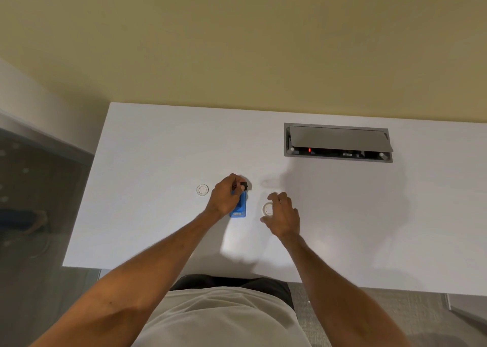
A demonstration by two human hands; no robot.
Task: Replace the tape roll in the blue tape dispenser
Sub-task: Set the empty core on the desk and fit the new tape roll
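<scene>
The white bench [158, 162] is lying wide and mostly bare, its left edge running beside grey floor and its near edge sitting just in front of the person's shirt, so open room is stretching left, right and toward the far wall. The blue dispenser [239, 207] is lying flat near the bench's middle, well away from every edge. The left hand [226, 196] is resting over the dispenser's far end, its grip pinched shut on a small black piece [244, 185] held just above that end. The right hand [283, 214] is hovering just right of the dispenser, its grip loosely open with curled fingers, holding nothing. A clear tape roll [268, 209] is lying flat on the bench right beside the right hand's fingers, partly hidden by them. A second roll [202, 189] is lying left of the left hand, apart from it. A faint ring [267, 182] is showing beyond the right hand, too pale to identify. Farther back on the right, a grey hatch [338, 142] set into the bench is standing with its lid tilted partly open, well apart from the hands.
</scene>
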